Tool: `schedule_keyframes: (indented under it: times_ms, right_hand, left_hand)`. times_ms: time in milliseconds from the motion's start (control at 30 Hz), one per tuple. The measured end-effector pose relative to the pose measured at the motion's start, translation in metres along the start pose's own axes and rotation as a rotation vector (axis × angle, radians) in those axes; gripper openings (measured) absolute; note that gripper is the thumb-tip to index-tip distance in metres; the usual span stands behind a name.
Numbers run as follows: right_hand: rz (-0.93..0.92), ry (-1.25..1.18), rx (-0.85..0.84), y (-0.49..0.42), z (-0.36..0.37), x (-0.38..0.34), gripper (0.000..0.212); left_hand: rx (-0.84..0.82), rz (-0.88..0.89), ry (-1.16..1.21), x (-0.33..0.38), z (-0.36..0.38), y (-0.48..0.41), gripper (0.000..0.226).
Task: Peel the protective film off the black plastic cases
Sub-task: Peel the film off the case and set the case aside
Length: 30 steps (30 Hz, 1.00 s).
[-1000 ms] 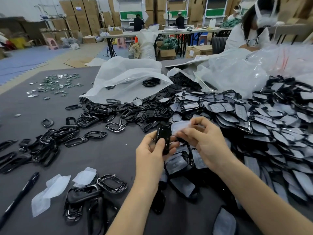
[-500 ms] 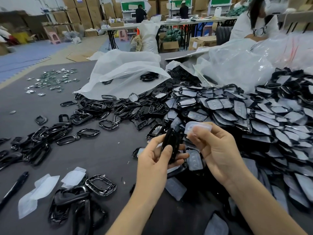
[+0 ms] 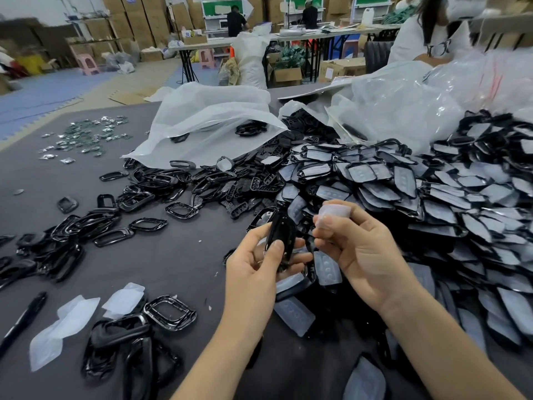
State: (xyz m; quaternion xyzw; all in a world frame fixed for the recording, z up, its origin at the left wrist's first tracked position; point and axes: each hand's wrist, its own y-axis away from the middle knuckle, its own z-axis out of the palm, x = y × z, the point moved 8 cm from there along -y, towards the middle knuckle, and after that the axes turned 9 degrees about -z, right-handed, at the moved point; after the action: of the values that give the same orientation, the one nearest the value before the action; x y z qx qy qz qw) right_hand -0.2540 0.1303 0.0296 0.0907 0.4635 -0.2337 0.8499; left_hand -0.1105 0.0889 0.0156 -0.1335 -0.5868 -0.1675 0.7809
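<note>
My left hand (image 3: 256, 267) grips a glossy black plastic case (image 3: 281, 236) upright, thumb across its front. Just right of it my right hand (image 3: 360, 246) pinches a whitish piece of protective film (image 3: 333, 213), which stands clear of the case. A big heap of film-covered black cases (image 3: 432, 197) fills the right side of the dark table (image 3: 178, 255). Loose peeled films (image 3: 72, 319) lie at the near left, beside bare black frames (image 3: 170, 311).
Black frames (image 3: 95, 223) are strewn across the left and middle. A white plastic bag (image 3: 207, 122) and clear bags (image 3: 403, 105) lie at the back. A black pen (image 3: 23, 319) rests at the near left edge. Small shiny parts (image 3: 86, 137) sit far left. A person (image 3: 427, 33) sits opposite.
My right hand has pulled the film off the case and lifted it up and to the right. My left hand with the case has shifted slightly right.
</note>
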Motion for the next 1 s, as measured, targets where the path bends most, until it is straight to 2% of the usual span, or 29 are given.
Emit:
schedule_keyframes:
  times_ms: [133, 367, 567, 700, 767, 1000]
  right_hand:
    - [-0.033, 0.07, -0.07, 0.002, 0.006, -0.003, 0.027]
    - [-0.07, 0.228, -0.157, 0.006, 0.009, -0.005, 0.032]
    - [-0.151, 0.34, -0.204, 0.009, 0.016, -0.013, 0.01]
    - [-0.192, 0.389, -0.213, 0.011, 0.018, -0.013, 0.005]
    - [-0.22, 0.435, -0.217, 0.012, 0.019, -0.015, 0.01]
    - [-0.428, 0.865, -0.166, 0.012, 0.015, -0.029, 0.019]
  left_hand:
    - [0.01, 0.016, 0.004, 0.001, -0.001, 0.0, 0.024]
    - [-0.005, 0.012, 0.01, 0.002, 0.001, 0.0, 0.025]
    - [-0.005, 0.016, -0.016, 0.002, 0.002, 0.0, 0.026]
    - [0.006, 0.034, -0.045, 0.003, 0.002, 0.0, 0.027]
    - [0.012, 0.032, -0.057, 0.002, 0.002, 0.0, 0.026]
    - [0.014, 0.031, -0.097, 0.004, 0.002, 0.001, 0.026]
